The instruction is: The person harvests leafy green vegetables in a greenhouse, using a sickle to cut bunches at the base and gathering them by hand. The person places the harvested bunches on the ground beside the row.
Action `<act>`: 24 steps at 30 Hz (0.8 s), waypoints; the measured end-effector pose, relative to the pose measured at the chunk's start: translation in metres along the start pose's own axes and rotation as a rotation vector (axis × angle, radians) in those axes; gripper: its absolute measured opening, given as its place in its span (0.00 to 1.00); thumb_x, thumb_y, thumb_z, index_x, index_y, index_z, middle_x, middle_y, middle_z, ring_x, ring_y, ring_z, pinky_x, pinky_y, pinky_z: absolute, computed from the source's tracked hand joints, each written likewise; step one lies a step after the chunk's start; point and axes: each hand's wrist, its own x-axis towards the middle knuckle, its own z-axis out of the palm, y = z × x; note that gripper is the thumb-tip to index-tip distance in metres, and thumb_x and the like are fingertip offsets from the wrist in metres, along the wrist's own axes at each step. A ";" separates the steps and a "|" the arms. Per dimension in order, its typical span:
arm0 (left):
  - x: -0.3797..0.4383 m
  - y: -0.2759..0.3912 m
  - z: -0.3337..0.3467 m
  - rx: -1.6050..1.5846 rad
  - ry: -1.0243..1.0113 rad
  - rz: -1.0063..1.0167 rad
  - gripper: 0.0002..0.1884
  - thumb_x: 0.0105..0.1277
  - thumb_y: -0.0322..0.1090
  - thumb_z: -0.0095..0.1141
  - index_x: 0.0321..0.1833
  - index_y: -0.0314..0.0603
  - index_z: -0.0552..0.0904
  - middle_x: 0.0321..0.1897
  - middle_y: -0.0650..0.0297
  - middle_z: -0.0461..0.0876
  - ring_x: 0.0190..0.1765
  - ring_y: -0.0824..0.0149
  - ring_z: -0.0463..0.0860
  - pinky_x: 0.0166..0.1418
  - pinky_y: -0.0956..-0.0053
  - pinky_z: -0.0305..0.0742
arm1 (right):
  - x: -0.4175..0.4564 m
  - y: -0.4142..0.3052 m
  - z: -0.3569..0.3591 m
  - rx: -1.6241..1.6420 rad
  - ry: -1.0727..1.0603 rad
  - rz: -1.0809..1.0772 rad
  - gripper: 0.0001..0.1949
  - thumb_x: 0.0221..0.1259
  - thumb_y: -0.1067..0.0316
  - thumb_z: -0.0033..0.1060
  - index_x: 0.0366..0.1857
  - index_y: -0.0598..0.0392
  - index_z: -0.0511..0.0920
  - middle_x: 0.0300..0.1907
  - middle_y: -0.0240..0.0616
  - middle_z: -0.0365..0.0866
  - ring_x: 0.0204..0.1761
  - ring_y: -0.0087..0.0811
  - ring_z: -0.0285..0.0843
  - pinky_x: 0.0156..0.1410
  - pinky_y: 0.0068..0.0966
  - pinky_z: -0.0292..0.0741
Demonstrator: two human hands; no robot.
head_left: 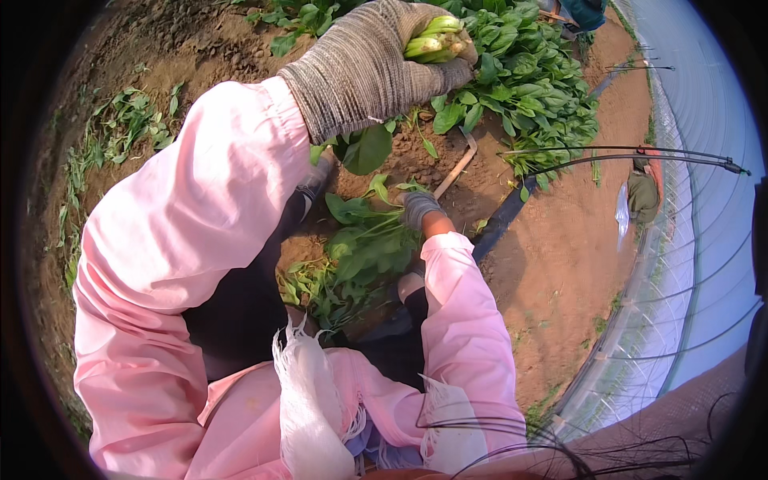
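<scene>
High in the view, my left hand (384, 66), in a brown-grey striped knit glove, grips a bunch of leafy greens, likely spinach, by its pale cut stems (437, 43). A broad dark leaf (364, 150) shows below that wrist. Lower down, my right hand (420, 210), in a grey glove, is closed on the stems of a leafy plant (375, 240) whose leaves spread to the left. Beside it, a hand tool with a wooden handle (456, 171) and a bent metal end lies over the soil; whether my fingers touch its handle is hidden.
Dense green plants (528, 84) fill the bed ahead. Loose leaves (132, 117) lie on soil at left. A dark strip (504, 216) edges the bed at right. Thin black rods (648, 155) jut across the dirt path (564, 264). Plastic greenhouse sheeting (690, 240) curves along the right.
</scene>
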 end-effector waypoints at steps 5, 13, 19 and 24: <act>-0.003 -0.002 -0.003 0.090 -0.003 -0.024 0.10 0.66 0.37 0.68 0.47 0.44 0.86 0.41 0.66 0.88 0.46 0.74 0.85 0.55 0.75 0.82 | -0.024 -0.007 0.015 0.470 0.619 -0.151 0.40 0.52 0.60 0.77 0.70 0.56 0.66 0.67 0.56 0.70 0.68 0.51 0.71 0.72 0.38 0.69; -0.010 0.007 -0.003 0.056 0.014 0.032 0.10 0.66 0.36 0.68 0.47 0.44 0.85 0.41 0.65 0.88 0.48 0.71 0.86 0.57 0.73 0.81 | -0.022 0.043 0.038 0.972 0.953 0.078 0.22 0.66 0.71 0.63 0.63 0.60 0.71 0.48 0.42 0.82 0.48 0.30 0.80 0.53 0.26 0.77; -0.005 0.006 0.007 -0.007 -0.061 -0.002 0.08 0.69 0.34 0.65 0.46 0.41 0.85 0.40 0.66 0.87 0.46 0.75 0.84 0.54 0.77 0.80 | -0.007 0.055 0.061 1.053 0.856 0.222 0.22 0.67 0.67 0.62 0.62 0.61 0.72 0.48 0.44 0.85 0.47 0.32 0.81 0.52 0.29 0.77; 0.009 0.007 0.009 0.153 -0.138 0.031 0.08 0.66 0.31 0.67 0.45 0.40 0.86 0.39 0.63 0.88 0.44 0.71 0.85 0.52 0.74 0.80 | 0.097 0.097 0.088 1.927 0.971 -0.097 0.17 0.72 0.55 0.54 0.57 0.52 0.75 0.34 0.34 0.73 0.29 0.28 0.69 0.34 0.23 0.72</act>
